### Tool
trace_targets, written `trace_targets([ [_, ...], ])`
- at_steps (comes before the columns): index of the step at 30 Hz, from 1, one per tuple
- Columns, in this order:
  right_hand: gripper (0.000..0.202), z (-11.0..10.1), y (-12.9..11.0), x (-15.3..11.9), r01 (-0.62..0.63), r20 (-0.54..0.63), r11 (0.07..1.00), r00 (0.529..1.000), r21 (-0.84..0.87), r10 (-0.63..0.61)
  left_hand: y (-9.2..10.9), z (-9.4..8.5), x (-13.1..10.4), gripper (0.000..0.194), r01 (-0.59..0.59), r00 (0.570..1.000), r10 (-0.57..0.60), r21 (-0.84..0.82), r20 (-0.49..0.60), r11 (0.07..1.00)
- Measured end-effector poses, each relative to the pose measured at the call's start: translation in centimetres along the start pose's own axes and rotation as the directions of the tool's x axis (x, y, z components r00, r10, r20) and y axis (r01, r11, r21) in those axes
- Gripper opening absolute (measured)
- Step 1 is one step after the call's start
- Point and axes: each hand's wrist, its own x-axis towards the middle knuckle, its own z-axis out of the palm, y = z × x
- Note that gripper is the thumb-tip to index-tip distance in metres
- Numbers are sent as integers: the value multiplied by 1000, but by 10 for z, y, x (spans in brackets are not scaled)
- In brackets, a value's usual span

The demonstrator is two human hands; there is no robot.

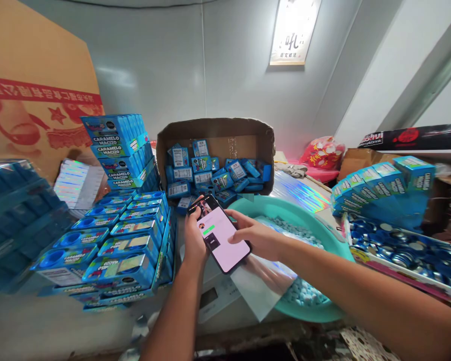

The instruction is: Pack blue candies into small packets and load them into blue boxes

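Basically, steady handling is what counts here, since the phone [225, 238] is held in the air between both hands, above the surface and near the left side of the teal basin [348, 258]. The left hand [196, 240] has its fingers closed around the phone's left edge, with the thumb at the upper left of the lit screen. The right hand [261, 235] has its fingers narrow at the opposite edge, their tips partly hidden behind the phone, while its thumb bends over the screen; whether that thumb presses the glass, I cannot tell.

A good way to work, I judge, is to let the left hand carry the weight, firm along the side, so the right thumb is free to touch lightly with its pad. A thumb lying across the glass could set off a stray touch, so the left one is best placed right at the rim. The phone leans with its top toward the left; a flatter hold should make it easier to read and less likely to slip. Below lie a clear plastic sheet [261, 298] and the small pale pieces [304, 292] in the basin, so a loose grip risks dropping the phone among them.
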Motion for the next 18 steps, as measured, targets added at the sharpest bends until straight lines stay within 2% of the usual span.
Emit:
trace_targets([
  [6,60,4,-4,-2,-30,-24,997,999,73,31,3,3,-6,54,32,998,-26,-97,64,995],
  [18,43,10,-8,-3,-23,-25,990,999,140,27,2,4,-6,50,14,999,-11,-91,32,996],
])
